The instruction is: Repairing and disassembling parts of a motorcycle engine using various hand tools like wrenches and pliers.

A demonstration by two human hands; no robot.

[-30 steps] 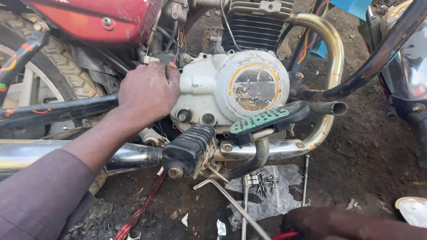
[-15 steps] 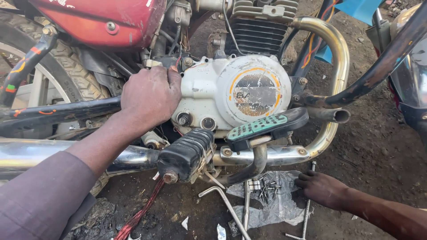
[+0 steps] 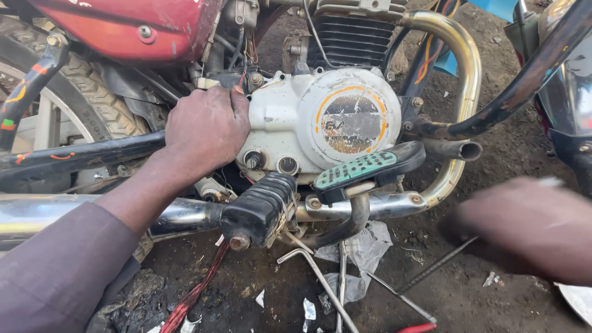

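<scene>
head view: the left hand [image 3: 206, 129] rests against the left edge of the white engine cover [image 3: 320, 120] of a motorcycle; its fingers [image 3: 237, 108] are curled together and pressed over the cover's upper corner, though whether they clamp anything beneath cannot be told; the purple sleeve [image 3: 58, 265] runs down to the lower left corner; the engine cover sits in the middle of the picture, below the finned cylinder [image 3: 354, 37] and the red tank [image 3: 123, 24], with a round worn orange-ringed patch on its face; just below it a black rubber footrest [image 3: 259, 206] sticks out toward the camera, and a green-padded pedal [image 3: 361, 169] lies beside it to the right; a chrome exhaust pipe [image 3: 459, 92] curves around the right side of the cover; the right hand [image 3: 524, 225] is blurred at the lower right, above the dirt, near thin metal rods [image 3: 327, 280] and crumpled plastic [image 3: 364, 250] on the ground; whether its fingers are apart or closed cannot be told; the rear tyre [image 3: 92, 102] shows at left.
</scene>
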